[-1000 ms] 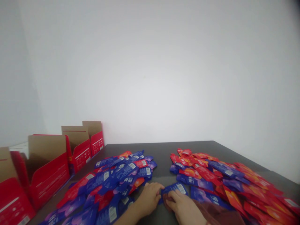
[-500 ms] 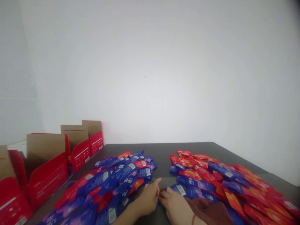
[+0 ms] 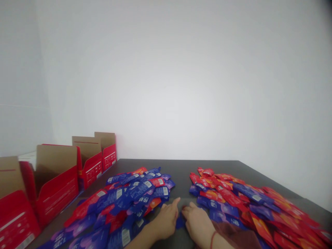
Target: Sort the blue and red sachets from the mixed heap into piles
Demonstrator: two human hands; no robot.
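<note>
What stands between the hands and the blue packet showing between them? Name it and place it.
Nothing visible does: the blue packet shows in the gap between the left hand and the right hand, partly hidden. Brown fabric shows to its right; whether any lies under that hand cannot be told.

A bare lane of dark bench runs between a left pile of packets and a right pile to the white wall closing the far end, while a person's left hand and right hand crowd its near mouth and open red boxes fence the left side.
</note>
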